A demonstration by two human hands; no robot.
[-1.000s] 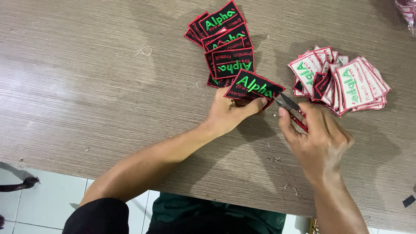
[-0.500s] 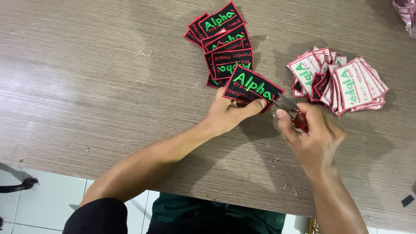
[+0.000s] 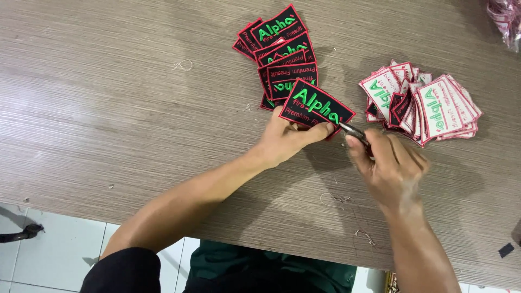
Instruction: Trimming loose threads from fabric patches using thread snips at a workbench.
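Wooden table point(image 3: 108, 108), held patch point(image 3: 315, 104) tilted further

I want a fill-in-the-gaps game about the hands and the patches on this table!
1. The left hand holds a black embroidered patch with a ____ border.
2. The right hand has its grip on a small metal cutting tool, whose tip points at the patch's ____ corner.
3. The pile of white-backed patches lies on the ____ side of the grey wood-grain table.

Missing words: red; right; right
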